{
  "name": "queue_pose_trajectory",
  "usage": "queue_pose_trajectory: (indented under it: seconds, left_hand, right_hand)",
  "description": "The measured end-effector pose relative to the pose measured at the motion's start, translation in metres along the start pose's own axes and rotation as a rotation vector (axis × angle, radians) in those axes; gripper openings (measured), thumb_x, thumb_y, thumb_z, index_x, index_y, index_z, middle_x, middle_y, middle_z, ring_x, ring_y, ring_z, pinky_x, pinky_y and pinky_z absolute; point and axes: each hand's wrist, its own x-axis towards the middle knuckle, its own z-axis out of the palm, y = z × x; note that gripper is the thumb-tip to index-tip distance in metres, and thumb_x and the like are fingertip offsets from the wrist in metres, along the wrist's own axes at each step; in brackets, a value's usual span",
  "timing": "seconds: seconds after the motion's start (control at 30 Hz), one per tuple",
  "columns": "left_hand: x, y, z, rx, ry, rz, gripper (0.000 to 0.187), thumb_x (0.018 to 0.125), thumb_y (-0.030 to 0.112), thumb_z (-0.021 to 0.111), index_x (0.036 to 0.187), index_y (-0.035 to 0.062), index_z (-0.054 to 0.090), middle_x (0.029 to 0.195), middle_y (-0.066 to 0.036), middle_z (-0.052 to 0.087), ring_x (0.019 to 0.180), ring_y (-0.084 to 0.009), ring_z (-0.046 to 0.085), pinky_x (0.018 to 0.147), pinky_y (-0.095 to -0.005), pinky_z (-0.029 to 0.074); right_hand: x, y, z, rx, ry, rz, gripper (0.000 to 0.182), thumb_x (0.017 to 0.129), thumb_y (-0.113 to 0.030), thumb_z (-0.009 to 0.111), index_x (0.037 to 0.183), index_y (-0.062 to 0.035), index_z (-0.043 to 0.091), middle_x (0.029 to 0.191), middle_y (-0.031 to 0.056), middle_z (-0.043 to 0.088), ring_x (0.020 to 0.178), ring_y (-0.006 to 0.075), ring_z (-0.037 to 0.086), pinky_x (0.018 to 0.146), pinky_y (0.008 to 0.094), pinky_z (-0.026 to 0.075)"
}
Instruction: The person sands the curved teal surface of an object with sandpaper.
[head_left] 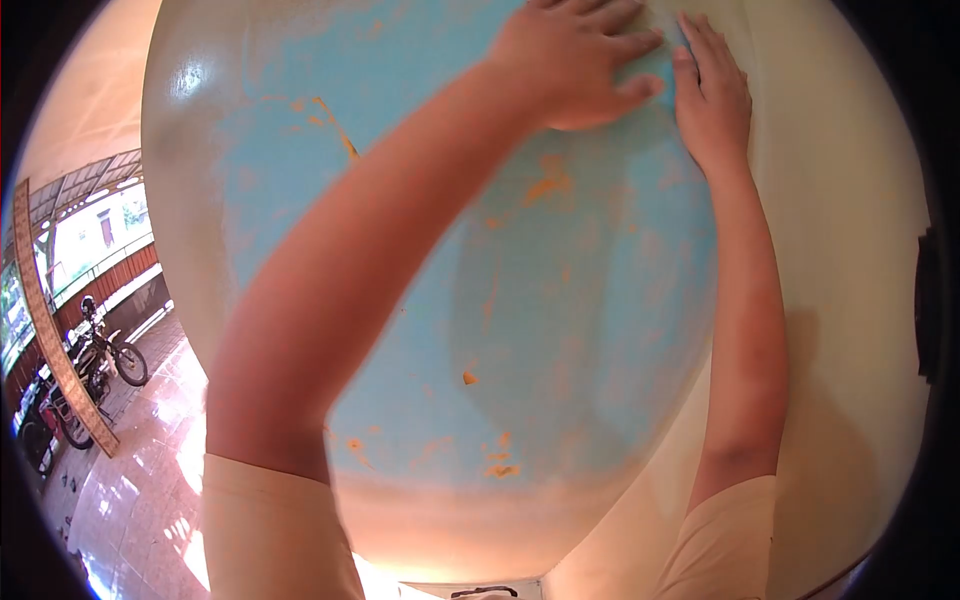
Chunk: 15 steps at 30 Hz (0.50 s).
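Sleeves up close, both arms reach up: left hand (580, 60) and right hand (712, 95) press flat, fingers spread, gripping nothing, on a thin blue sheet (560, 300) stuck to the wall (840, 250). Looks floppy, light; pinch an edge.

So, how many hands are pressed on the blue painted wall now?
2. The left hand lies flat at the top of the blue painted wall; the right hand lies flat just beside it, nearly touching. No others show.

A house's covered porch: tiled floor (130, 480), parked motorbikes (95, 360), and a worn blue-painted wall (560, 330).
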Motion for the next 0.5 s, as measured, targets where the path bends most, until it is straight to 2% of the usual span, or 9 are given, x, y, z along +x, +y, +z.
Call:
queue_pose_trajectory:
  seconds: [0.03,0.07,0.13,0.17,0.23,0.33,0.4,0.47,0.5]
  left_hand:
    - [-0.003,-0.022,-0.001,0.046,0.034,0.039,0.067,0.106,0.054,0.034,0.160,0.0163,0.033,0.170,-0.010,0.022,0.158,-0.0291,0.011,0.129,-0.0433,0.007]
    - [-0.005,-0.048,-0.011,0.101,-0.004,-0.053,0.066,0.106,0.055,0.033,0.161,0.0177,0.033,0.170,-0.009,0.021,0.158,-0.0288,0.010,0.129,-0.0431,0.006]
    - [-0.016,-0.084,-0.055,0.159,-0.091,-0.275,0.064,0.108,0.054,0.028,0.162,0.0204,0.029,0.171,-0.007,0.018,0.159,-0.0273,0.006,0.129,-0.0421,0.002]
    - [-0.020,-0.118,-0.058,0.239,-0.137,-0.413,0.063,0.109,0.052,0.027,0.162,0.0196,0.029,0.171,-0.007,0.017,0.159,-0.0269,0.005,0.129,-0.0425,0.003]
    - [-0.038,-0.129,-0.065,0.234,-0.063,-0.462,0.064,0.108,0.053,0.029,0.162,0.0188,0.029,0.171,-0.007,0.017,0.159,-0.0267,0.005,0.129,-0.0423,0.003]
    - [-0.050,-0.098,-0.063,0.238,-0.109,-0.495,0.067,0.107,0.054,0.032,0.162,0.0171,0.030,0.171,-0.009,0.018,0.159,-0.0279,0.005,0.129,-0.0433,0.004]
    - [-0.063,-0.073,-0.054,0.266,-0.126,-0.385,0.071,0.106,0.057,0.034,0.162,0.0155,0.028,0.171,-0.010,0.017,0.159,-0.0312,0.005,0.129,-0.0471,0.005]
    - [-0.083,-0.041,-0.050,0.156,-0.134,-0.183,0.072,0.106,0.057,0.035,0.163,0.0149,0.026,0.171,-0.013,0.015,0.158,-0.0342,0.005,0.128,-0.0510,0.005]
    - [-0.091,-0.034,-0.050,0.159,-0.137,-0.184,0.072,0.106,0.057,0.035,0.163,0.0149,0.026,0.171,-0.013,0.015,0.158,-0.0342,0.005,0.128,-0.0510,0.005]
  right_hand:
    - [-0.004,0.001,-0.004,-0.011,-0.007,-0.020,0.046,0.107,-0.037,0.045,0.153,-0.0274,0.048,0.160,0.0053,0.044,0.151,0.0316,0.036,0.122,0.0565,0.023]
    - [-0.007,0.003,-0.009,-0.024,-0.013,-0.037,0.044,0.108,-0.033,0.044,0.151,-0.0260,0.050,0.159,0.0053,0.046,0.151,0.0304,0.036,0.122,0.0540,0.024]
    - [-0.014,0.007,-0.015,-0.037,-0.029,-0.056,0.044,0.108,-0.030,0.044,0.152,-0.0265,0.049,0.160,0.0052,0.045,0.151,0.0299,0.035,0.122,0.0545,0.023]
    - [-0.017,0.008,-0.018,-0.044,-0.043,-0.075,0.044,0.108,-0.028,0.044,0.152,-0.0271,0.049,0.161,0.0050,0.043,0.152,0.0293,0.034,0.123,0.0549,0.022]
    - [-0.021,0.007,-0.018,-0.068,-0.051,-0.056,0.045,0.108,-0.028,0.044,0.152,-0.0276,0.048,0.161,0.0041,0.043,0.152,0.0286,0.034,0.123,0.0549,0.021]
    - [-0.019,0.009,-0.018,-0.084,-0.059,-0.039,0.046,0.108,-0.028,0.043,0.153,-0.0287,0.047,0.162,0.0022,0.042,0.153,0.0273,0.033,0.124,0.0554,0.020]
    - [-0.018,0.011,-0.017,-0.080,-0.052,-0.039,0.046,0.108,-0.028,0.043,0.154,-0.0294,0.046,0.162,0.0011,0.042,0.153,0.0267,0.032,0.124,0.0559,0.019]
    - [-0.020,0.011,-0.014,-0.089,-0.052,-0.017,0.046,0.107,-0.030,0.044,0.153,-0.0299,0.047,0.163,-0.0005,0.041,0.153,0.0257,0.031,0.124,0.0569,0.018]
    - [-0.021,0.010,-0.015,-0.086,-0.052,-0.017,0.046,0.107,-0.030,0.044,0.153,-0.0299,0.047,0.163,-0.0005,0.041,0.153,0.0257,0.031,0.124,0.0569,0.018]
